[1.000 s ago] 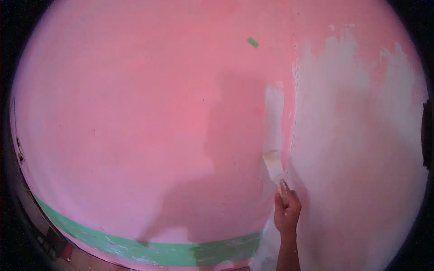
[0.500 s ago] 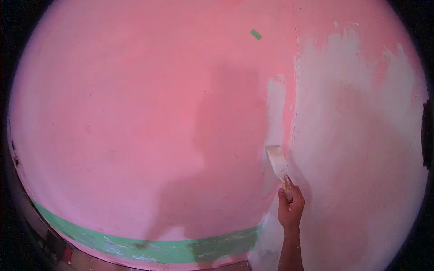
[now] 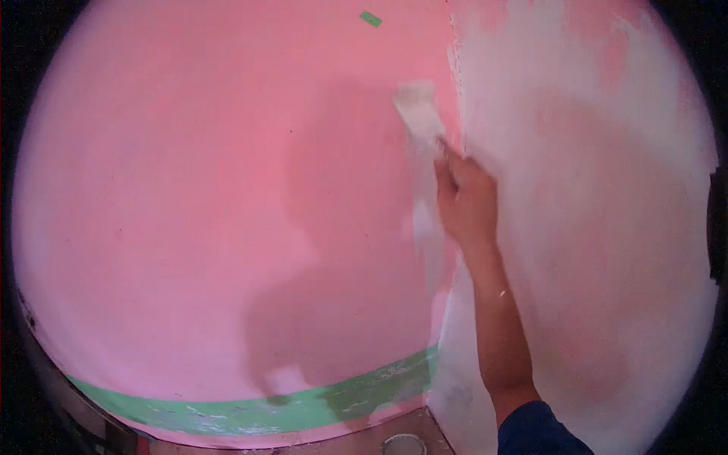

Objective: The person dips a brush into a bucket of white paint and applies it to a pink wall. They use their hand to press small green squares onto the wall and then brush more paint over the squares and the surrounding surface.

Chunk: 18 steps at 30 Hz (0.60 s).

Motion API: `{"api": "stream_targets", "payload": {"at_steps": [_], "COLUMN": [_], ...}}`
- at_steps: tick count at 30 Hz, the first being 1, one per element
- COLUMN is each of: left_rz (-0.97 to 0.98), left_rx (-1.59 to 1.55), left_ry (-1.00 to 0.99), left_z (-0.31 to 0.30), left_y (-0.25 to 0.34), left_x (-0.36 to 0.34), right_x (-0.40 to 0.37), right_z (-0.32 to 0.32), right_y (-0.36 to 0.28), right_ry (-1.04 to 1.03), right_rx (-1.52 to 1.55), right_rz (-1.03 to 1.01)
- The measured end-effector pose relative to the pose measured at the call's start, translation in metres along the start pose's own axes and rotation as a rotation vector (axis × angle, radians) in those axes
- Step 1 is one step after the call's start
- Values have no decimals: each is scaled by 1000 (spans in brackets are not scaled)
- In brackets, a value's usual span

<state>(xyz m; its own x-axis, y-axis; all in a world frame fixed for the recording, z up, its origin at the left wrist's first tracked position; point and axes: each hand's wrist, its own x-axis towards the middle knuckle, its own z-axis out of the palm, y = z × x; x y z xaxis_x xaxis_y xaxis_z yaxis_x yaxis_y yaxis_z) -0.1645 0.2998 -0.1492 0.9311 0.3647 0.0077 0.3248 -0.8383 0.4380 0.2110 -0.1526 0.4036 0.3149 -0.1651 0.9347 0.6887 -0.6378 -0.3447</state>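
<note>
Pink paint covers the broad wall to the left of the grip, and it meets a second wall at a corner line just beside the fingers. That second wall, to the right of the grip, carries an uneven whitish coat with pink showing through, ragged at its upper edge. The person's right grip is closed around the handle of a flat paintbrush, the thumb on its left side. The brush tilts up and to the left from the grip, its broad whitish end against the pink wall near the corner. Below that end and left of the grip runs a narrow pale strip. Higher up and farther left is a small green patch. A large shadow spreads over the pink left of the grip. Well below, a scuffed green band crosses the foot of the pink wall, and beneath it a round object is partly visible on the floor. A dark blue sleeve ends on the forearm under the grip; a white speck marks the skin.
</note>
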Motion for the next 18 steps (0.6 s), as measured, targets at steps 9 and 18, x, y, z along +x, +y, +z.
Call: {"api": "stream_targets", "payload": {"at_steps": [9,18], "left_rz": [664,1289], "left_rx": [-126,163], "left_ry": [127,1174], "left_z": [-191,-377], "left_y": [333,618], "left_x": [134,254], "right_x": [-161,-130], "right_z": [-50,-41], "right_y": [22,17], "right_ry": [-285,-82], "right_rx": [0,135], "right_rz": [315,301]}}
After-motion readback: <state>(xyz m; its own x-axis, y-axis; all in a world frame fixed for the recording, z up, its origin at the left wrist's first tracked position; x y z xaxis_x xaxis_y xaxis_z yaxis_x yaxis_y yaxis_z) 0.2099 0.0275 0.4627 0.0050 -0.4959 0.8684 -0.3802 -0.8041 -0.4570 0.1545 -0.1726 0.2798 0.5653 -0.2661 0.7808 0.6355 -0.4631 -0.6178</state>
